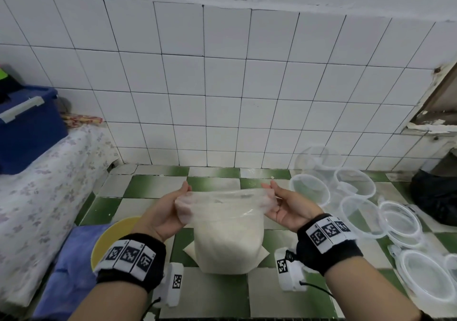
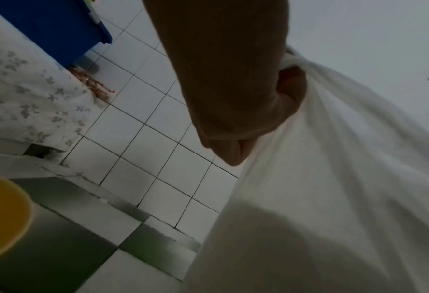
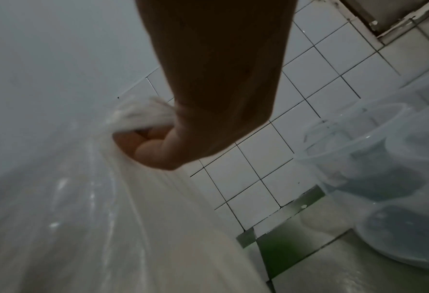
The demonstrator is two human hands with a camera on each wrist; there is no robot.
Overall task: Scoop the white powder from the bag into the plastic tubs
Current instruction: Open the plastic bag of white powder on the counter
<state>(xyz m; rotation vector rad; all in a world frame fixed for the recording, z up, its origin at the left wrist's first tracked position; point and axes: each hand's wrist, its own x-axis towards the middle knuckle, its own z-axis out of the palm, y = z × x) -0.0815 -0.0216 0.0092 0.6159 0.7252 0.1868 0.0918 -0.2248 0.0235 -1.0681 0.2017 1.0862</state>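
Note:
A clear plastic bag point(image 1: 228, 234) of white powder stands on the green and white checked floor, in the middle of the head view. My left hand point(image 1: 170, 209) grips the left side of the bag's mouth and my right hand point(image 1: 284, 204) grips the right side, stretching the mouth wide between them. In the left wrist view my left hand point(image 2: 236, 111) pinches bunched film of the bag point(image 2: 334, 178). In the right wrist view my right hand point(image 3: 183, 142) has fingers curled inside the film of the bag point(image 3: 108, 218). Several empty clear plastic tubs point(image 1: 356, 184) stand to the right of the bag.
A yellow bowl point(image 1: 108, 239) sits on a blue cloth point(image 1: 66, 271) at the left. A blue storage box point(image 1: 27, 128) rests on a flowered cover point(image 1: 44, 192). A black bag point(image 1: 435, 197) lies at far right. Tub lids point(image 1: 425, 273) lie near the right edge. White tiled wall behind.

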